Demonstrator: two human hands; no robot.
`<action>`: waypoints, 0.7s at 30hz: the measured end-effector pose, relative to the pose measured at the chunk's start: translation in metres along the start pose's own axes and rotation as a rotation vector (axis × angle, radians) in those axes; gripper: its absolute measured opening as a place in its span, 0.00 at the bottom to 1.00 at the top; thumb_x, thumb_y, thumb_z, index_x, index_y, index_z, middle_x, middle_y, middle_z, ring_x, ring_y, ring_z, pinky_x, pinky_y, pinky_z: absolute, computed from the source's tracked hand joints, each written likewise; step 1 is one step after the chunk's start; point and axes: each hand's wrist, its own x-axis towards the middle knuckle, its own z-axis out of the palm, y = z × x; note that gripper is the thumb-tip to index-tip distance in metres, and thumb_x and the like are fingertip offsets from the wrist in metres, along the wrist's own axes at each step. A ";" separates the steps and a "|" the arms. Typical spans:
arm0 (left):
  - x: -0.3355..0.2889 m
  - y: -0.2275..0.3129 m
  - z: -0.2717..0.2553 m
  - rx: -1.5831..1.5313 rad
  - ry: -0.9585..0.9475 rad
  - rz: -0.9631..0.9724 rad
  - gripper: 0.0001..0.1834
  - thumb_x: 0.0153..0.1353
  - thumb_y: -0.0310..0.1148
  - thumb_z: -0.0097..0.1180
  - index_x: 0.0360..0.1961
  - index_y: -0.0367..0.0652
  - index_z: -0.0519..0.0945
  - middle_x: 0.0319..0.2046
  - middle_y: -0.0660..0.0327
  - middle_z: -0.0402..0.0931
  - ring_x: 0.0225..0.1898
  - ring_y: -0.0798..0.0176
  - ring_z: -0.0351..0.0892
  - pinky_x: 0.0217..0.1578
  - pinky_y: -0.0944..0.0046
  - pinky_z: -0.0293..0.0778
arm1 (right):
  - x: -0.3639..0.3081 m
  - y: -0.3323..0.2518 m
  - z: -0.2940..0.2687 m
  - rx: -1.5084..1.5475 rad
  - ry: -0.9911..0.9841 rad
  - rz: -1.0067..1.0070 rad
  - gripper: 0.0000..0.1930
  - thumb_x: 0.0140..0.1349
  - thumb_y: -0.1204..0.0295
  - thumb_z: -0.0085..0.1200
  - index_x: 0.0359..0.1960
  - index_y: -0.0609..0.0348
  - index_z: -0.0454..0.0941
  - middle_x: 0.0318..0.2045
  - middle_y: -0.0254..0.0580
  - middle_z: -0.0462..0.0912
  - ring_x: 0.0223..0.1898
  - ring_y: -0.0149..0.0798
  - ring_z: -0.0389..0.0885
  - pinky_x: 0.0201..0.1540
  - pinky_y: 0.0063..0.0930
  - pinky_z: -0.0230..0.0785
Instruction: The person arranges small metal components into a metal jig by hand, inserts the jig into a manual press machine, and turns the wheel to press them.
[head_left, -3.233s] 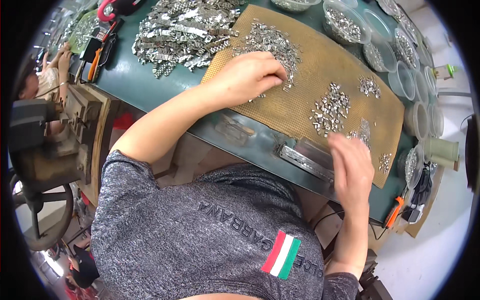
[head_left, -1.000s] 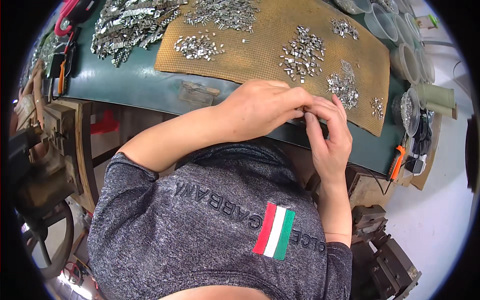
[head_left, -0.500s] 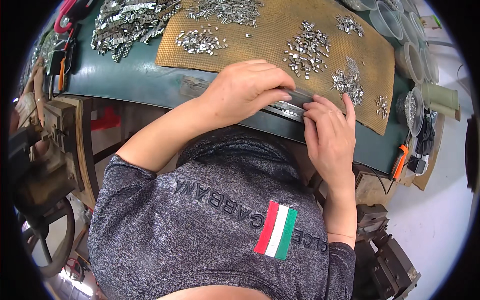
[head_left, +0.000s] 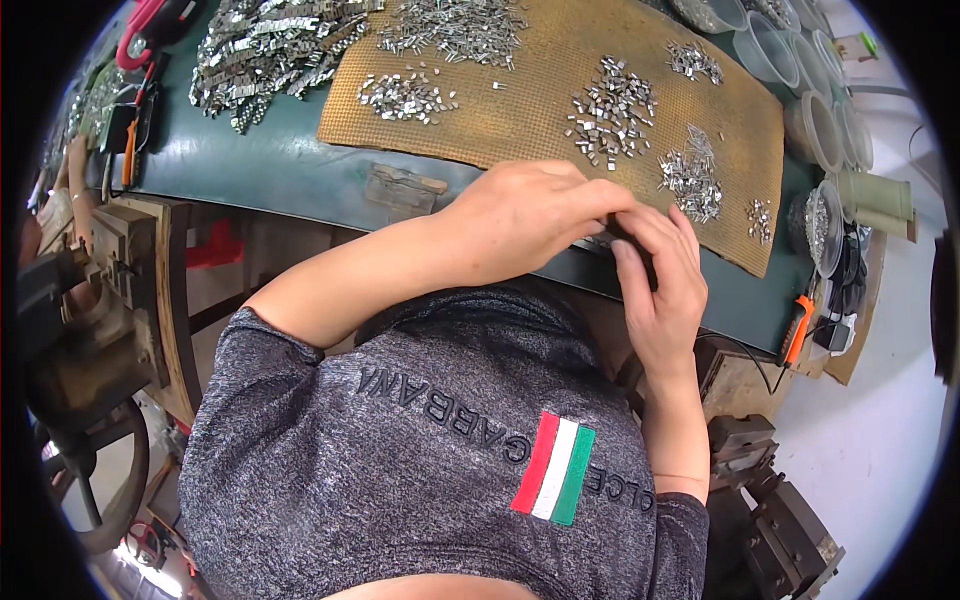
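My left hand reaches across the front edge of the green table, back of the hand up, its thumb and fingers pressed together in a pinch. My right hand meets it from the right, fingers curled in against the left fingertips and thumb a little below them. A small bit of grey metal shows between the hands; whatever they hold is mostly hidden behind the fingers. Beyond them on a tan textured mat lie piles of small silvery metal pieces and thin metal pins.
Linked metal strips are heaped at the back left. A worn flat block lies by the front edge. Clear plastic tubs line the right side, near an orange-handled tool. Dark machinery stands at the left.
My hands have come together: the left has shifted right and the right fingers have curled toward it. The metal bar seen between them earlier is now mostly covered. The view has shifted slightly.
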 end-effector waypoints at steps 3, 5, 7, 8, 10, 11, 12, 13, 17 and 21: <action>0.003 0.003 0.002 0.000 0.023 0.054 0.22 0.55 0.25 0.68 0.52 0.44 0.82 0.40 0.60 0.85 0.38 0.55 0.85 0.37 0.59 0.81 | 0.006 0.002 0.009 -0.004 0.052 -0.054 0.09 0.60 0.79 0.63 0.43 0.58 0.82 0.44 0.39 0.87 0.54 0.46 0.84 0.67 0.52 0.63; 0.001 0.003 0.002 -0.011 0.010 0.036 0.23 0.54 0.25 0.68 0.53 0.44 0.82 0.40 0.60 0.85 0.39 0.55 0.85 0.39 0.58 0.81 | 0.009 0.003 0.007 -0.002 0.025 -0.055 0.08 0.60 0.79 0.63 0.41 0.58 0.81 0.43 0.39 0.86 0.54 0.46 0.84 0.67 0.53 0.63; -0.002 0.002 0.001 -0.022 -0.005 0.017 0.24 0.54 0.24 0.69 0.54 0.44 0.81 0.41 0.60 0.85 0.40 0.55 0.85 0.40 0.58 0.81 | 0.010 0.004 0.003 0.002 -0.002 -0.056 0.08 0.60 0.79 0.63 0.40 0.58 0.81 0.42 0.39 0.86 0.54 0.46 0.84 0.67 0.53 0.62; -0.002 0.002 -0.001 -0.031 -0.001 0.018 0.23 0.54 0.25 0.69 0.53 0.44 0.82 0.41 0.59 0.84 0.41 0.54 0.84 0.41 0.58 0.81 | 0.009 0.006 0.001 -0.002 -0.033 -0.065 0.07 0.60 0.80 0.62 0.40 0.57 0.80 0.42 0.39 0.86 0.54 0.46 0.84 0.67 0.53 0.62; -0.002 -0.001 -0.007 -0.043 0.002 0.020 0.22 0.55 0.25 0.69 0.52 0.43 0.82 0.40 0.59 0.84 0.41 0.54 0.84 0.42 0.58 0.80 | 0.008 0.008 0.000 -0.006 -0.066 -0.070 0.07 0.61 0.80 0.62 0.39 0.57 0.79 0.42 0.38 0.86 0.54 0.46 0.84 0.68 0.54 0.61; -0.003 -0.005 -0.012 -0.011 -0.008 0.007 0.20 0.56 0.26 0.68 0.52 0.43 0.82 0.40 0.58 0.84 0.42 0.54 0.83 0.42 0.58 0.79 | 0.006 0.008 0.000 -0.042 -0.098 -0.079 0.07 0.61 0.80 0.61 0.39 0.57 0.78 0.42 0.38 0.86 0.54 0.46 0.84 0.68 0.55 0.60; -0.004 -0.008 -0.016 0.022 -0.019 -0.006 0.19 0.57 0.27 0.68 0.51 0.42 0.83 0.40 0.58 0.84 0.42 0.53 0.83 0.43 0.58 0.78 | 0.005 0.009 0.000 -0.078 -0.131 -0.088 0.07 0.61 0.79 0.61 0.39 0.57 0.78 0.42 0.38 0.86 0.54 0.46 0.84 0.69 0.55 0.59; -0.005 -0.010 -0.020 0.025 -0.010 -0.012 0.16 0.58 0.28 0.67 0.49 0.41 0.83 0.39 0.58 0.84 0.41 0.53 0.82 0.42 0.58 0.77 | 0.004 0.008 0.001 -0.079 -0.131 -0.085 0.07 0.61 0.79 0.61 0.39 0.57 0.78 0.42 0.38 0.86 0.54 0.46 0.84 0.69 0.55 0.59; -0.012 -0.013 -0.027 0.047 -0.016 -0.037 0.14 0.59 0.27 0.66 0.47 0.40 0.84 0.38 0.58 0.84 0.41 0.53 0.83 0.43 0.58 0.77 | 0.002 0.006 0.006 -0.135 -0.109 -0.110 0.07 0.61 0.79 0.61 0.39 0.57 0.77 0.42 0.37 0.85 0.54 0.45 0.84 0.70 0.57 0.57; -0.015 -0.014 -0.028 0.033 -0.012 -0.031 0.12 0.58 0.27 0.67 0.44 0.40 0.85 0.38 0.58 0.84 0.41 0.53 0.83 0.43 0.58 0.78 | 0.002 0.004 0.007 -0.231 -0.101 -0.159 0.08 0.61 0.78 0.62 0.40 0.57 0.78 0.42 0.37 0.85 0.54 0.43 0.83 0.70 0.57 0.58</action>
